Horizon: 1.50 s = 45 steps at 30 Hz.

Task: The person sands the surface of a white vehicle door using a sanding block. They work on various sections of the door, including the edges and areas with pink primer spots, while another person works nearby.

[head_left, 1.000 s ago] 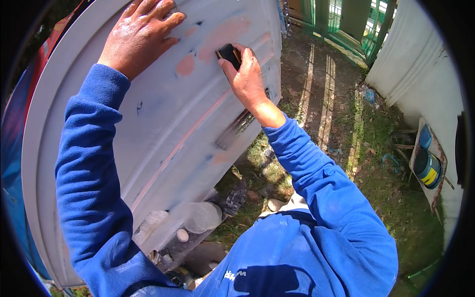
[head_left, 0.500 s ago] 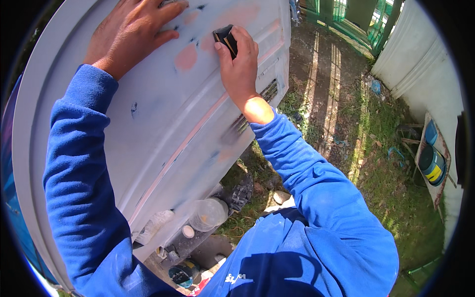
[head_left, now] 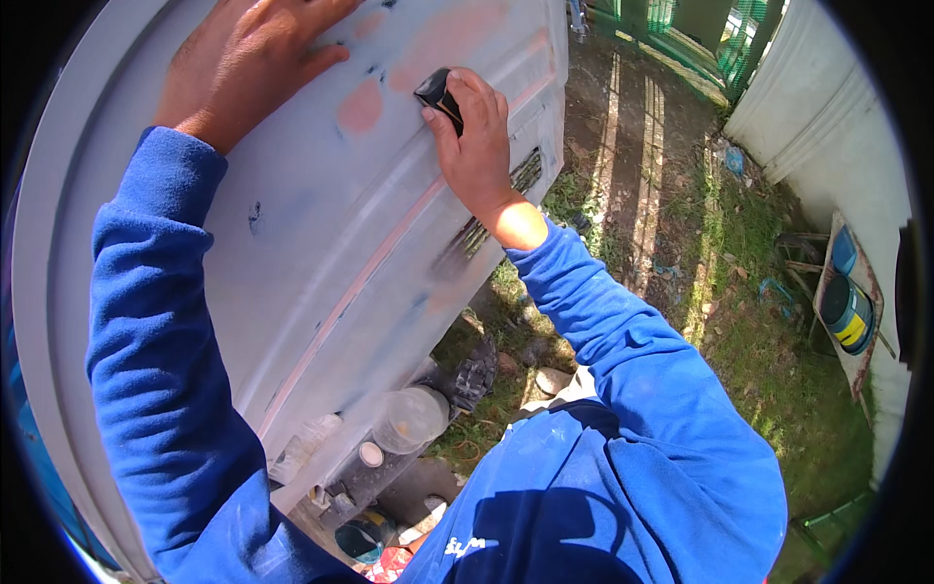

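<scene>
Bright stripes of sunlight (head_left: 646, 195) fall on brown dirt ground (head_left: 628, 127) and patchy green grass (head_left: 749, 380). A green mesh fence (head_left: 747, 54) stands behind, near a white wall (head_left: 827, 88).

Strong daylight from above throws a hard-edged dark shadow across the front of my bright blue fleece sweatshirt (head_left: 681, 448) at lower centre. Sun glares on my bare right wrist (head_left: 520, 224), while my right hand (head_left: 477, 146) and left hand (head_left: 238, 73) sit in softer shade. Narrow sunlit strips stripe the brown dirt ground (head_left: 628, 146) at upper right. The pale grey curved panel (head_left: 292, 243) looks slightly washed out. Fisheye distortion bows its edge at left, and black vignetting rounds the corners.
</scene>
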Available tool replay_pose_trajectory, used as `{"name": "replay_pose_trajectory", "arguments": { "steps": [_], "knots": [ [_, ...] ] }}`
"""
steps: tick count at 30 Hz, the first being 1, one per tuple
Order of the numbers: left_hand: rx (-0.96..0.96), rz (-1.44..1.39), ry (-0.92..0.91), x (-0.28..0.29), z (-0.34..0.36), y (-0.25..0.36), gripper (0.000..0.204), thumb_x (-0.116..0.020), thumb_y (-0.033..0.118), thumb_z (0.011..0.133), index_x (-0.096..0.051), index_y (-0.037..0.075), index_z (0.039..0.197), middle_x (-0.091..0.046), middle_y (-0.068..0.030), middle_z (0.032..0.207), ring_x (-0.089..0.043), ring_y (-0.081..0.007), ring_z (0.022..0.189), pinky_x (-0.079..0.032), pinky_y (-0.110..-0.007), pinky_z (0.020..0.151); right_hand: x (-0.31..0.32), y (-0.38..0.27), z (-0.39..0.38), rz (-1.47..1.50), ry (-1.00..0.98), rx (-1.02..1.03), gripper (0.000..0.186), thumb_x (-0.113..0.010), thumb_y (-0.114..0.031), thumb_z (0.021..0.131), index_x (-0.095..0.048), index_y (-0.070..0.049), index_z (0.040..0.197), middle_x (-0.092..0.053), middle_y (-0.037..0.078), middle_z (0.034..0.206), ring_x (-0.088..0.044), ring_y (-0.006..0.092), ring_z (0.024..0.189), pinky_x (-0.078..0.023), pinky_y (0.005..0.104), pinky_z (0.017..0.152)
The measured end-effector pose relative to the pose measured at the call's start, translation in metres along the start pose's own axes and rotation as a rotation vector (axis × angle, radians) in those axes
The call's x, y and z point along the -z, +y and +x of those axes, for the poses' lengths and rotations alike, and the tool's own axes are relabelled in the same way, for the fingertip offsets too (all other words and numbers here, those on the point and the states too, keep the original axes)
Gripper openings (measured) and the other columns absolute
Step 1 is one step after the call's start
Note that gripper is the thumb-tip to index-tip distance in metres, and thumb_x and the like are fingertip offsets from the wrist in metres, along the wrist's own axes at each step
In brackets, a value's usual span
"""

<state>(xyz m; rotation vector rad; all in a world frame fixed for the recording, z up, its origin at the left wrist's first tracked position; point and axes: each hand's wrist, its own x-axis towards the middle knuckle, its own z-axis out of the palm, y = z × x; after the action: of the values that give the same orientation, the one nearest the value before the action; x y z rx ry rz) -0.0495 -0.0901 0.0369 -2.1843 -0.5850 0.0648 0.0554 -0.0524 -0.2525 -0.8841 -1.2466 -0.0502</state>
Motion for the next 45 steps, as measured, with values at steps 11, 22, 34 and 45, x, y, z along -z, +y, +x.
{"name": "replay_pose_trajectory", "arguments": {
  "steps": [11,22,34,45],
  "knots": [
    [-0.003,-0.001,0.019,-0.007,0.006,0.000,0.045,-0.085,0.024,0.073,-0.069,0.012,0.114,-0.060,-0.0092,0.121,-0.052,-0.0290,0.130,-0.038,-0.049,0.121,-0.005,-0.020,-0.006,0.104,0.031,-0.098,0.047,-0.075,-0.016,0.091,-0.053,-0.002,0.130,-0.057,0.017,0.137,-0.054,0.0405,0.112,-0.046,0.0491,0.098],
    [-0.108,0.021,0.091,-0.027,0.059,-0.006,0.024,-0.076,0.022,0.078,-0.070,0.014,0.100,-0.063,-0.0051,0.108,-0.053,-0.0269,0.113,-0.046,-0.044,0.100,-0.005,0.024,0.036,0.033,0.080,-0.202,0.045,-0.069,-0.019,0.094,-0.052,-0.001,0.131,-0.054,0.021,0.137,-0.052,0.0443,0.118,-0.044,0.0514,0.102],
    [-0.094,-0.048,0.201,-0.069,0.137,-0.008,0.006,-0.069,0.016,0.083,-0.068,0.012,0.087,-0.064,-0.0051,0.099,-0.055,-0.0262,0.108,-0.048,-0.041,0.097,0.013,0.071,0.076,0.127,0.072,-0.104,0.045,-0.072,-0.013,0.092,-0.052,0.001,0.129,-0.054,0.023,0.131,-0.052,0.0440,0.120,-0.044,0.0497,0.102],
    [-0.002,0.029,0.292,-0.073,0.144,0.003,0.008,-0.067,0.015,0.082,-0.069,0.011,0.089,-0.064,-0.0058,0.100,-0.058,-0.0252,0.106,-0.048,-0.039,0.099,0.034,0.103,0.130,0.189,0.054,-0.543,0.046,-0.071,-0.012,0.092,-0.050,0.002,0.130,-0.055,0.024,0.128,-0.053,0.0435,0.116,-0.045,0.0500,0.101]
  ]
}}
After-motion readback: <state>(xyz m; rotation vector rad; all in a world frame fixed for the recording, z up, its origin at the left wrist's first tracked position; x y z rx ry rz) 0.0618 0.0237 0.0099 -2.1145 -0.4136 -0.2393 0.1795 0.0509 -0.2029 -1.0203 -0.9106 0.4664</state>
